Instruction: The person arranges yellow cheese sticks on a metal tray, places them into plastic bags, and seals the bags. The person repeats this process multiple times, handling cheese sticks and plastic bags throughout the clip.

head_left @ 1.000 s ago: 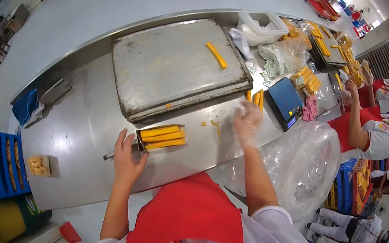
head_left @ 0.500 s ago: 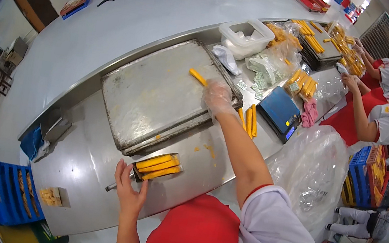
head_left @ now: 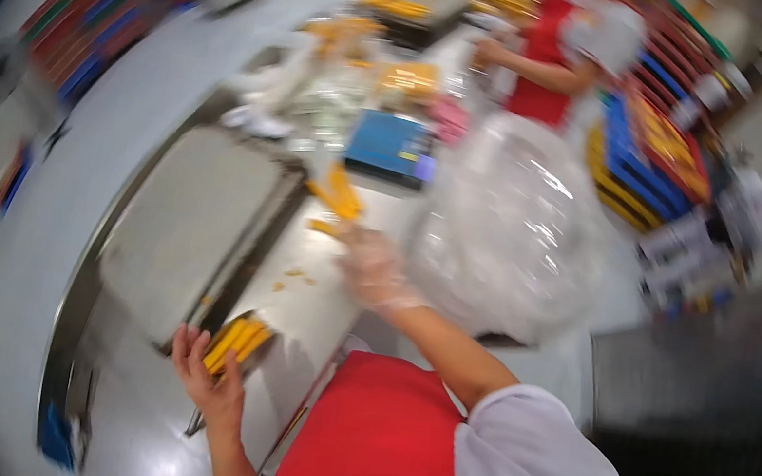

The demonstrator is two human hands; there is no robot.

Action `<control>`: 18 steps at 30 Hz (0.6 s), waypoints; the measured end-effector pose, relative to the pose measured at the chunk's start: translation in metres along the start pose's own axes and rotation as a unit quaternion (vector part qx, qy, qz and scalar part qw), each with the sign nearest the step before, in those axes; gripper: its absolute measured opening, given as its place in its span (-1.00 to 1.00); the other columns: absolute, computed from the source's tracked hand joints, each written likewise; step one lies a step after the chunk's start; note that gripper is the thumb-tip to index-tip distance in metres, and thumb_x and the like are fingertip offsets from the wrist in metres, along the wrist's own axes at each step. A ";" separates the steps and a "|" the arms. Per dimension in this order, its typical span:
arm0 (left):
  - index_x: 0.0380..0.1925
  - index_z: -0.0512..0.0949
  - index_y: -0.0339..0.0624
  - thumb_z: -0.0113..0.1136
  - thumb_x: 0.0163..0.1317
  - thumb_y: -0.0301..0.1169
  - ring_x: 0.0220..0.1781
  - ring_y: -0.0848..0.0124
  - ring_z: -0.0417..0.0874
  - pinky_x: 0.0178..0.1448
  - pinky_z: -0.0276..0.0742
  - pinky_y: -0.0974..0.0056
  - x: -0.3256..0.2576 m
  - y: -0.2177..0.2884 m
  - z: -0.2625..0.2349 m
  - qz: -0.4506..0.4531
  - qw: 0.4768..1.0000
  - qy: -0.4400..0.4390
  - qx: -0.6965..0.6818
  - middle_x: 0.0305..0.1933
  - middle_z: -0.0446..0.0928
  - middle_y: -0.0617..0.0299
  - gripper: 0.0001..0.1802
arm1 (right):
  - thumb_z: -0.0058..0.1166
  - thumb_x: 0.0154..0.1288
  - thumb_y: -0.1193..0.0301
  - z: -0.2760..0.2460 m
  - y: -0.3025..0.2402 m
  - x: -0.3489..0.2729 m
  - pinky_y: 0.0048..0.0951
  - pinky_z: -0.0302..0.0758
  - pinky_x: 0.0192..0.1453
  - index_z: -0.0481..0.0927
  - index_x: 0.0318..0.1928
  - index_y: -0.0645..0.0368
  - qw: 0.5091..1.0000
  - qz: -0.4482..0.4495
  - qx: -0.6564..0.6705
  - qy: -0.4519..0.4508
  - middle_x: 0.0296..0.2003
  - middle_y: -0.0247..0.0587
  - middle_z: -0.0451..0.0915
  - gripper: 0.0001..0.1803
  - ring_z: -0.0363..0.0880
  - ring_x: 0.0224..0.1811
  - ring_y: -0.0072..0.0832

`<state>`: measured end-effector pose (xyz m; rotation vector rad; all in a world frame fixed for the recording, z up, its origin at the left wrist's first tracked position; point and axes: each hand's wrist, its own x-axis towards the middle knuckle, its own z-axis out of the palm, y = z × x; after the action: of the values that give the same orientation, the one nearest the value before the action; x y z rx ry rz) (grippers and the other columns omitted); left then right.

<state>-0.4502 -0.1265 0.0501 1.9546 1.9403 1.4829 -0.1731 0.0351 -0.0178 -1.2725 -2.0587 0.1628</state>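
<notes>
Near the tray's front end, my bare left hand (head_left: 209, 385) curls its fingers and thumb round one end of a small metal holder (head_left: 260, 360). Several yellow sticks (head_left: 237, 343) lie side by side in that holder. My right hand (head_left: 374, 271), in a clear plastic glove, is over the steel table beside the tray. Its fingers are blurred but appear closed on one end of a yellow stick (head_left: 323, 226). Just beyond lie loose yellow sticks (head_left: 338, 194). A large upturned metal baking tray (head_left: 183, 209) is left of both hands, on a stack.
A blue scale (head_left: 385, 145) stands beyond the loose sticks, beside a pink cloth (head_left: 448, 118). A big clear plastic bag (head_left: 515, 229) bulges at the table's right edge. Crumbs dot the steel table (head_left: 292, 308). Co-workers in red aprons (head_left: 543, 60) stand farther along; crates (head_left: 643, 164) are stacked behind them.
The view has swung to the right and blurred. My right hand has come off the tray top, back toward me, with a yellow stick at its fingers. My left hand stays at the holder.
</notes>
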 end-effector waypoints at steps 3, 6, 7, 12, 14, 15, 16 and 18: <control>-0.23 0.63 -0.27 0.28 0.22 -0.63 0.37 -0.07 0.44 0.37 0.40 0.00 0.000 0.020 0.019 0.159 0.976 -0.146 -0.005 0.37 0.34 -0.11 -0.87 | 0.02 0.32 0.41 -0.040 -0.029 -0.048 -0.07 0.52 -0.19 0.54 -0.11 0.24 0.998 -0.026 -0.030 -0.052 -0.26 -0.03 0.54 -0.80 0.58 -0.20 -0.11; -0.49 0.47 -0.30 0.26 0.28 -0.59 0.36 -0.07 0.45 0.32 0.41 -0.01 -0.038 0.042 0.055 0.127 0.965 -0.196 -0.119 0.25 0.49 -0.08 -0.82 | -0.04 0.46 0.25 -0.098 -0.052 -0.139 -0.05 0.53 -0.11 0.61 -0.07 0.16 0.995 0.033 0.026 -0.087 -0.30 -0.05 0.57 -0.72 0.59 -0.24 -0.09; -0.49 0.50 -0.29 0.29 0.24 -0.59 0.33 -0.07 0.48 0.31 0.42 0.00 -0.044 0.067 0.065 0.156 0.961 -0.198 -0.114 0.25 0.48 -0.08 -0.83 | -0.06 0.48 0.20 -0.110 -0.049 -0.178 -0.04 0.52 -0.09 0.63 -0.13 0.16 0.992 0.070 -0.022 -0.106 -0.25 -0.06 0.59 -0.69 0.59 -0.20 -0.06; -0.49 0.50 -0.25 0.38 0.13 -0.57 0.37 -0.09 0.44 0.35 0.40 -0.03 -0.082 0.112 0.119 0.281 0.869 -0.326 -0.244 0.26 0.50 -0.04 -0.81 | -0.02 0.44 0.14 -0.171 -0.055 -0.348 -0.02 0.52 -0.07 0.68 -0.29 0.18 0.926 0.377 0.017 0.030 -0.22 -0.03 0.65 -0.62 0.60 -0.16 0.03; -0.53 0.46 -0.28 0.37 0.12 -0.58 0.39 -0.08 0.42 0.38 0.37 -0.01 -0.084 0.143 0.126 0.327 0.840 -0.357 -0.246 0.28 0.49 -0.05 -0.78 | 0.03 0.36 0.18 -0.208 -0.060 -0.384 -0.03 0.54 -0.04 0.69 -0.29 0.21 0.840 0.540 0.017 -0.045 -0.33 0.05 0.66 -0.65 0.64 -0.21 0.03; -0.53 0.46 -0.28 0.37 0.12 -0.58 0.39 -0.08 0.42 0.38 0.37 -0.01 -0.088 0.154 0.135 0.340 0.828 -0.364 -0.256 0.28 0.49 -0.05 -0.78 | 0.02 0.32 0.17 -0.205 -0.053 -0.420 -0.04 0.55 -0.03 0.69 -0.28 0.22 0.822 0.570 0.002 -0.002 -0.37 0.07 0.66 -0.64 0.65 -0.23 0.02; -0.53 0.47 -0.27 0.38 0.13 -0.57 0.38 -0.08 0.41 0.34 0.38 -0.02 -0.091 0.167 0.143 0.369 0.807 -0.372 -0.272 0.28 0.49 -0.03 -0.78 | 0.01 0.28 0.16 -0.200 -0.044 -0.453 -0.06 0.56 -0.02 0.69 -0.27 0.23 0.804 0.594 -0.012 0.039 -0.40 0.09 0.66 -0.62 0.66 -0.25 0.01; -0.62 0.37 -0.26 0.39 0.14 -0.55 0.39 -0.08 0.39 0.30 0.38 -0.03 -0.103 0.220 0.140 0.329 0.811 -0.379 -0.302 0.21 0.55 0.02 -0.66 | -0.02 0.24 0.10 -0.221 -0.052 -0.493 -0.08 0.57 0.03 0.72 -0.27 0.21 0.766 0.639 -0.005 0.069 -0.32 0.09 0.69 -0.57 0.68 -0.20 -0.01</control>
<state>-0.1748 -0.1763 0.0441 2.3886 0.4077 0.9073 0.0600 -0.4523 -0.0738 -2.3855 -0.7275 0.6271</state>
